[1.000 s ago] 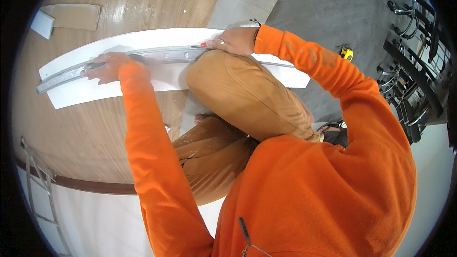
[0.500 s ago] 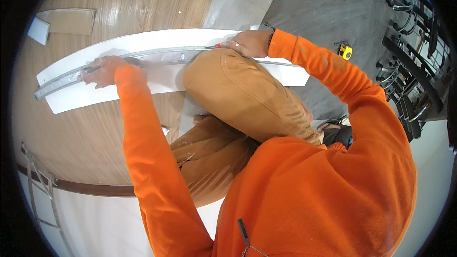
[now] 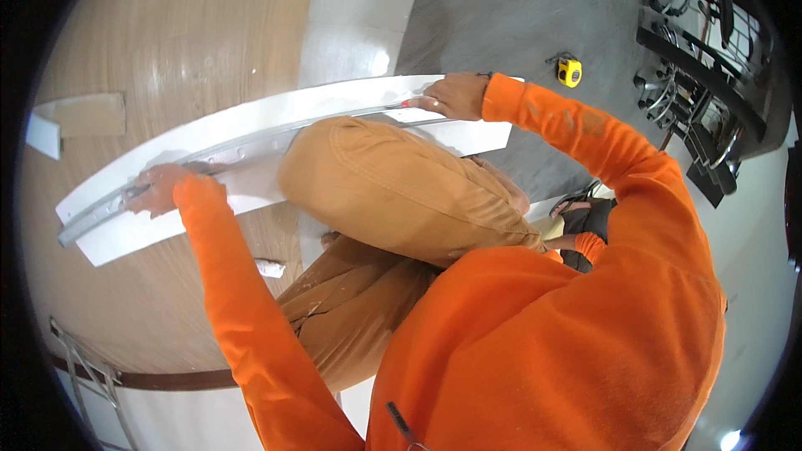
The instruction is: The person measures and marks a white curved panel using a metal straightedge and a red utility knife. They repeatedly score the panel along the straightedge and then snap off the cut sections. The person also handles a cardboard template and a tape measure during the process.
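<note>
A long white board (image 3: 334,98) lies across the floor in front of me. Along it runs a grey metal channel (image 3: 259,135), partly hidden behind my raised knee. Near the left end of the channel, my left hand (image 3: 152,190) grips it from above, its fingers curled over the edges. Towards the right end, my right hand (image 3: 458,96) is closed on a thin red tool (image 3: 407,103), which points left along the channel's far edge. Most of this tool is inside the fist, so its kind is unclear.
A yellow tape measure (image 3: 569,72) lies on the grey floor to the right. Black chairs (image 3: 702,75) stand at the far right. Offcuts (image 3: 92,114) rest at the far left, a metal ladder (image 3: 88,367) stands lower left, and a small white object (image 3: 269,268) lies near my leg.
The view has shifted, so the board's left end appears lower. My right hand and the red tool have moved a little to the right along the channel; my left hand still holds its left end.
</note>
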